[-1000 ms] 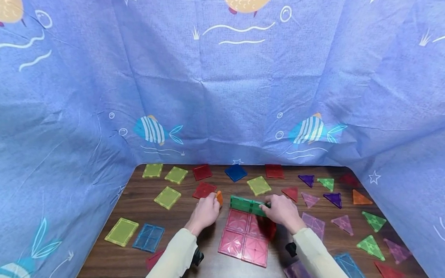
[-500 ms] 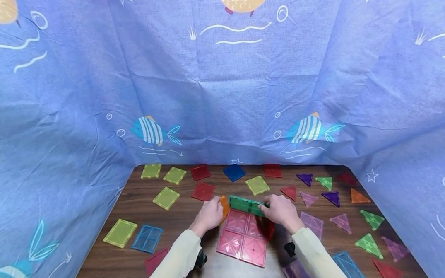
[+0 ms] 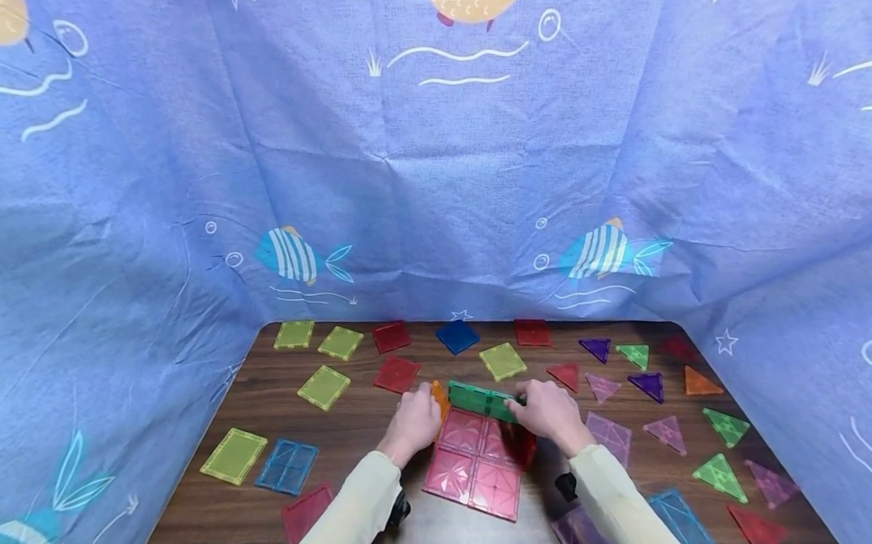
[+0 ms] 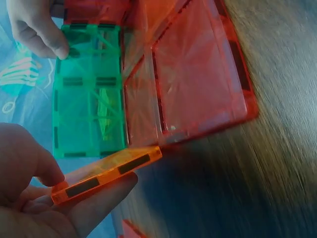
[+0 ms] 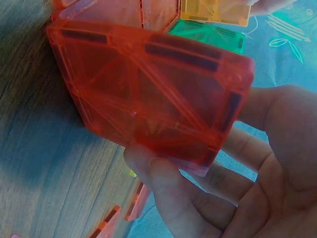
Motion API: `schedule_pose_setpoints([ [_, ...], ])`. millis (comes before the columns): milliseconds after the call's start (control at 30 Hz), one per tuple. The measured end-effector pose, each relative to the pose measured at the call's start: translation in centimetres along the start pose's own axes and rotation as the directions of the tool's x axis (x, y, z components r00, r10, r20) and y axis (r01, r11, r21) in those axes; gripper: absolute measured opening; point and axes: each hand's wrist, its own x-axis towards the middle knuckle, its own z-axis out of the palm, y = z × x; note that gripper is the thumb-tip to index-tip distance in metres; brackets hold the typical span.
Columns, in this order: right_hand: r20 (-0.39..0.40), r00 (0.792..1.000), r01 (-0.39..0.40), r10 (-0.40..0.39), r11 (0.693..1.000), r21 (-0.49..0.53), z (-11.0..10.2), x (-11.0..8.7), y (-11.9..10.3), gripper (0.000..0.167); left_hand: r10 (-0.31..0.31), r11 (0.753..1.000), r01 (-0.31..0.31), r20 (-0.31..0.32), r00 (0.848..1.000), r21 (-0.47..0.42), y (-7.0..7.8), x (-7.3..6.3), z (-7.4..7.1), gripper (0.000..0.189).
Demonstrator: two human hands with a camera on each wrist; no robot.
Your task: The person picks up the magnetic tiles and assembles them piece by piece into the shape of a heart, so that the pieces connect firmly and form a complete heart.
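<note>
Orange tile (image 4: 106,173) was at the left edge of the pink base (image 3: 495,490), beside the green wall (image 3: 472,398), pinched by the left hand (image 3: 415,420) while the right hand (image 3: 549,408) gripped the upright red tile (image 5: 148,94); squaring edges gently, without jolting the wall, seemed wisest.

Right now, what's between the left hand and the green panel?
An orange tile, pinched in the left hand; it shows in the head view and, more clearly, the left wrist view.

Pale cream long sleeves (image 3: 625,507), small black wrist pieces (image 3: 566,486)
</note>
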Motion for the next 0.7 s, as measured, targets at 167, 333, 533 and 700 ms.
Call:
schedule_pose_setpoints([
  [167, 0.0, 1.0, -0.001, 0.001, 1.0, -0.01, 0.0, 0.08, -0.06, 0.02, 0.041, 0.999, -0.041, -0.016, 0.999, -0.006, 0.5, 0.02, 0.17, 0.017],
  [333, 0.01, 1.0, -0.006, 0.006, 1.0, -0.013, 0.08, 0.14, -0.07, 0.021, 0.06, 0.998, -0.06, -0.002, 0.998, -0.029, 0.55, 0.04, 0.05, 0.018],
  [533, 0.007, 1.0, -0.016, 0.016, 1.0, 0.002, 0.04, -0.01, -0.04, 0.017, 0.043, 0.997, -0.038, 0.069, 0.997, -0.068, 0.21, 0.26, -0.09, 0.028],
  [700, 0.012, 1.0, -0.027, 0.027, 0.999, 0.023, 0.15, -0.21, 0.0, 0.016, 0.015, 0.993, 0.0, 0.13, 0.991, -0.115, 0.06, 0.41, -0.24, 0.032],
])
